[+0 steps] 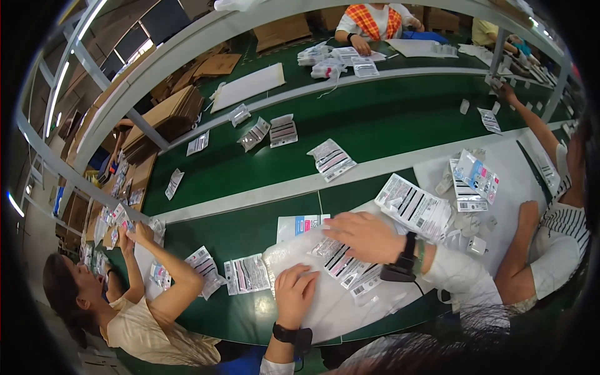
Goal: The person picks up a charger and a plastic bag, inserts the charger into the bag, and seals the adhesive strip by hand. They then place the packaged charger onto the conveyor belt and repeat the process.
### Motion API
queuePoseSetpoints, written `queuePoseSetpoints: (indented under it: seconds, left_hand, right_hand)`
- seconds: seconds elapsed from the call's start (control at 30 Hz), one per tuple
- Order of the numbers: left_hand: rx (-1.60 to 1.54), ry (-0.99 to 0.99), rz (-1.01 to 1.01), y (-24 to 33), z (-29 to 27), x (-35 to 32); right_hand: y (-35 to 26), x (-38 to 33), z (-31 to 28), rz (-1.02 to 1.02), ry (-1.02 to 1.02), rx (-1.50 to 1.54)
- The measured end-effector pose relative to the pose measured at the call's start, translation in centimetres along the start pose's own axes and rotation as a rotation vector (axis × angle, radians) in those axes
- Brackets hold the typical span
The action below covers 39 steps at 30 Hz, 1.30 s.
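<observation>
My right hand (367, 237) is spanning printed pouches (345, 270) on the white sheet (340, 319), fingers extended, grasping nothing visible; my left hand (295, 297) is holding nothing visible, fingers loosely bent. Pouch walls are hiding any contents.

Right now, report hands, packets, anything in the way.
Left hand open over white sheet, nothing visibly held. Right hand outstretched over printed packets, contact unclear. Possible obstruction: blue-and-pink packet close beside right hand.

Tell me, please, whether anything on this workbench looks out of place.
One silver pouch lies askew, its near corner overlapping the pale rail, whereas a pouch farther back lies fully on the green surface. Pouches beneath the right hand overlap unevenly; nothing looks clearly damaged.
</observation>
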<state>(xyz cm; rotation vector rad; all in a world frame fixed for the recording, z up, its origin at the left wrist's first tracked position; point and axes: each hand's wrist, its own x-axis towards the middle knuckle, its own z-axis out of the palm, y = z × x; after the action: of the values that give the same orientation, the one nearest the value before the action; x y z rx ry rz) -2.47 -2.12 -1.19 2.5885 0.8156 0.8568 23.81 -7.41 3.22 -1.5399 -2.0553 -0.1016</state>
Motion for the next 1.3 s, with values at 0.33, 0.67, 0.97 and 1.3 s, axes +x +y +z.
queuePoseSetpoints:
  seconds: [0.33,0.67,0.97,1.3]
  left_hand:
    - [-0.043,-0.079,-0.018,0.3,-0.2,0.5]
    - [-0.169,-0.233,0.060,4.9,1.7,2.7]
    - [0.059,-0.589,-0.043,6.9,2.7,5.1]
    - [0.067,-0.497,0.317,2.7,3.2,7.5]
  right_hand:
    - [6.4,8.8,-4.7,0.057,0.281,-0.512]
    - [2.4,-5.0,-1.9,-0.028,-0.251,0.149]
    - [0.9,-5.9,-1.4,0.068,-0.172,0.119]
    - [2.6,-3.4,3.2,-0.049,-0.232,0.260]
